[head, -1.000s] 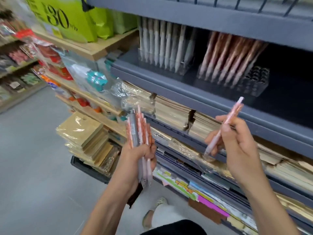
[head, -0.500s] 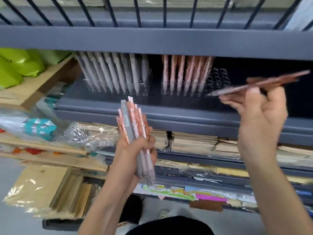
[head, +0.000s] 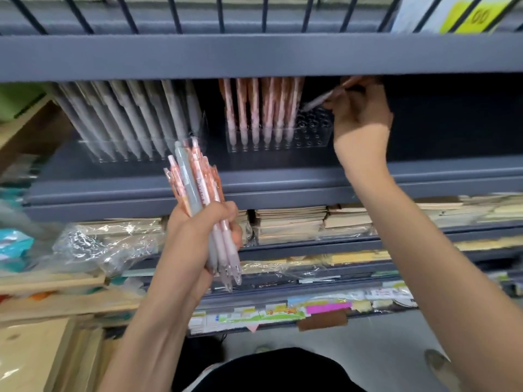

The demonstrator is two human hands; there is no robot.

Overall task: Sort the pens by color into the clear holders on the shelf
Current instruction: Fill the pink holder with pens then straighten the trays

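Observation:
My left hand (head: pixel 198 236) grips a bundle of pens (head: pixel 195 190), mostly pink with one grey, held upright in front of the grey shelf (head: pixel 254 176). My right hand (head: pixel 360 114) holds a single pink pen (head: pixel 319 100), its tip slanting down over the free holes at the right end of the clear holder with pink pens (head: pixel 311 131). Several pink pens (head: pixel 260 111) stand in that holder. To its left, a clear holder with grey pens (head: pixel 135 120) is filled with several leaning grey pens.
The shelf above (head: pixel 254 55) hangs low over the holders. Stacked notebooks (head: pixel 291 222) fill the shelf below, with plastic-wrapped goods (head: pixel 93 244) to the left and colourful sticky-note packs (head: pixel 283 312) lower down. Wooden shelving (head: pixel 51 292) stands at the left.
The view has risen and closed in on the pen shelf. My right hand carried the single pink pen up and inward to the pink holder. The left hand kept its bundle.

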